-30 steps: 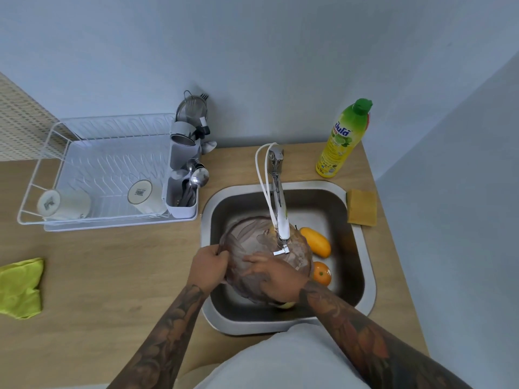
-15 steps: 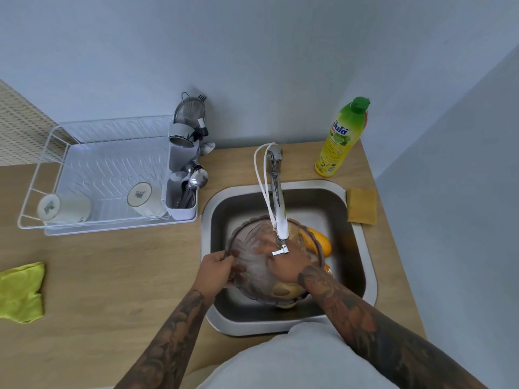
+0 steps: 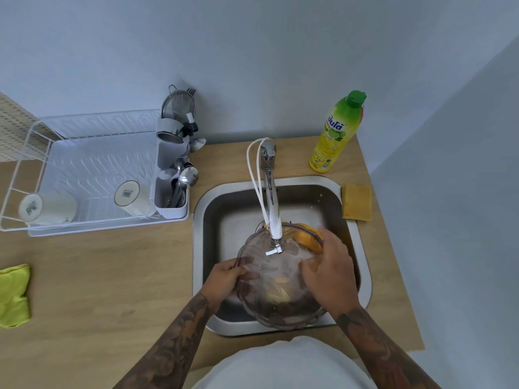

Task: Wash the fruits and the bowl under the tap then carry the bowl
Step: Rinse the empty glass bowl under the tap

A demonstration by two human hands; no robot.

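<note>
The green-capped yellow dish-soap bottle (image 3: 336, 133) at about one o'clock on the bench (image 3: 92, 276) carries a blue-lettered brand mark in a script too small to read surely, over a lime picture; one upturned white cup (image 3: 131, 197) in the white drying rack (image 3: 84, 175) at ten o'clock shows a barcode sticker on its base, and the other cup (image 3: 46, 207) a dark printed mark that cannot be made out. In the steel sink (image 3: 362, 279) at the centre, the clear ribbed bowl (image 3: 278, 299) is held under the tap (image 3: 271, 203), tilted, with water over its inner wall. The left hand (image 3: 224, 279) grasps the bowl's rim at nine o'clock, fingers (image 3: 247, 259) curled over the edge and showing through the glass. The right hand (image 3: 328, 273) lies at the three o'clock side, its fingers loosely spread against the bowl's wall rather than clenched round it. A yellow mango (image 3: 309, 237) shows at the bowl's one o'clock edge, partly seen through the glass; another pale fruit shows blurred beneath the bowl. Half a second ago the right hand was inside the bowl under the spout; it has now come out to the right rim, and the bowl has swung further over the mango, hiding the orange seen a second ago. A yellow sponge (image 3: 356, 203) lies at the sink's two o'clock corner, a green cloth (image 3: 14, 294) at the bench's nine o'clock edge.
</note>
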